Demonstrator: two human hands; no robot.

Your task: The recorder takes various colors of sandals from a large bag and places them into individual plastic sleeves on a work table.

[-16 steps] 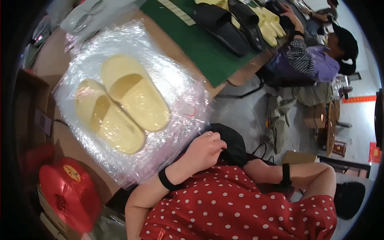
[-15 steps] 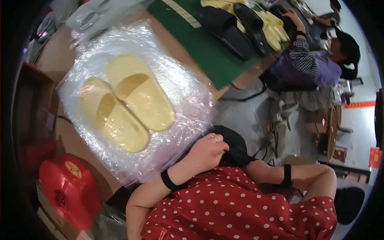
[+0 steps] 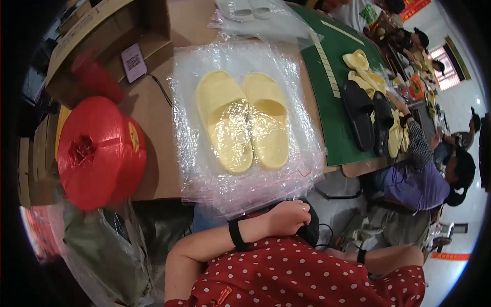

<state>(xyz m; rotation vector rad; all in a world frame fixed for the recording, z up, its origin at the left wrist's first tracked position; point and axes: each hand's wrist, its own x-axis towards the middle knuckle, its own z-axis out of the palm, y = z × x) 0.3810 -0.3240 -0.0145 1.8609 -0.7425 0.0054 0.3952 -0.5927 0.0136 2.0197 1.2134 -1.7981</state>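
Observation:
A pair of pale yellow slippers, the left slipper [image 3: 225, 123] and the right slipper [image 3: 267, 120], lies side by side inside clear plastic on a stack of clear plastic bags [image 3: 192, 174]. My left hand [image 3: 289, 219], with a ring on it, is drawn in at my waist below the stack, apart from the slippers. Its fingers are curled closed; anything inside them is hidden. A black object [image 3: 309, 231] shows just beside and behind it. My right hand [image 3: 335, 254] is close to my body on the right, its fingers out of sight behind my shirt.
A big red roll of plastic twine [image 3: 102, 153] stands at the table's left, before an open cardboard box [image 3: 102, 41] and a card with a square code [image 3: 134, 62]. Black slippers [image 3: 358, 110] lie on a green mat [image 3: 327, 115]. A co-worker in purple [image 3: 417, 184] sits on the right.
The view has turned, so the slippers and bags now look straighter and farther right, and the red roll shows more fully. Both hands stay near my waist.

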